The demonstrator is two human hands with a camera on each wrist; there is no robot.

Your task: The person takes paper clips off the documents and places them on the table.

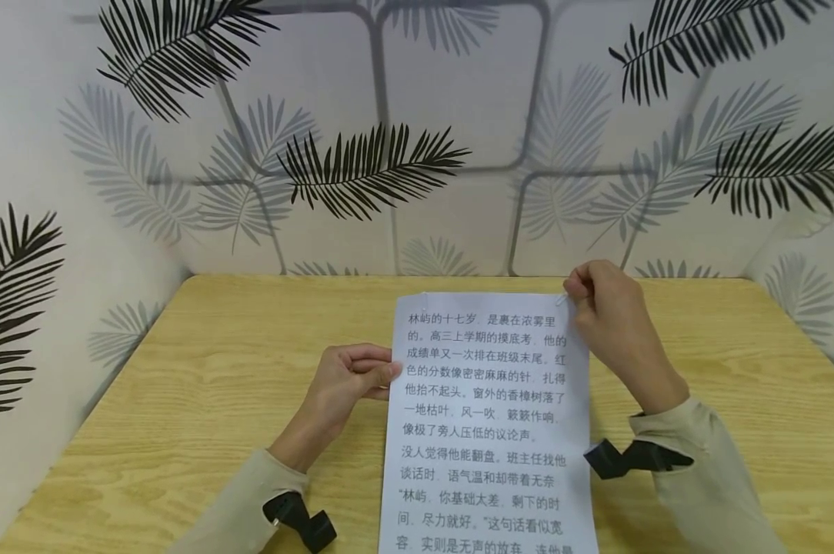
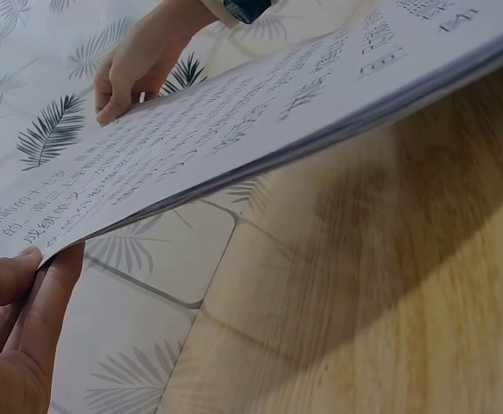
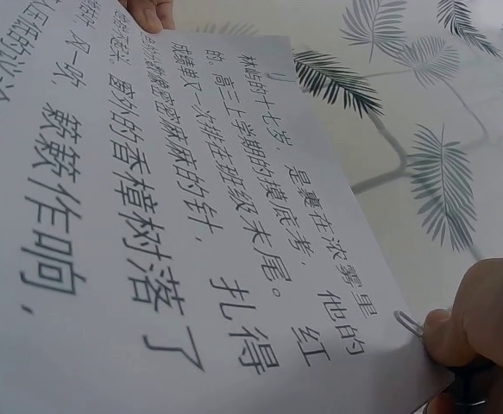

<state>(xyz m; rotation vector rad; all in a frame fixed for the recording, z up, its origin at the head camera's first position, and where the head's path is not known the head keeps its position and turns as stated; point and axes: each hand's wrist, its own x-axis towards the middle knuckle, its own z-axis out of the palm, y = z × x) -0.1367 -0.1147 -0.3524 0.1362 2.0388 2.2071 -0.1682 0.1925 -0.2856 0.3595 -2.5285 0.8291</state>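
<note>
A stack of printed paper sheets (image 1: 486, 462) is held up over the table, its front page covered in Chinese text. My left hand (image 1: 348, 388) pinches the stack's left edge between thumb and fingers. At the top right corner, my right hand (image 1: 611, 327) pinches the paper beside a paper clip (image 3: 409, 323). Another paper clip (image 3: 277, 76) sits near the top left corner. In the left wrist view the layered edge of the sheets (image 2: 320, 142) shows. Something dark under the right thumb in the right wrist view is too unclear to name.
The wooden table (image 1: 251, 323) lies beneath the paper and both arms. Behind it stands a pale wall covering (image 1: 458, 85) with leaf prints. A black wrist device (image 1: 299, 519) is strapped on the left sleeve, another black device (image 1: 635, 458) on the right.
</note>
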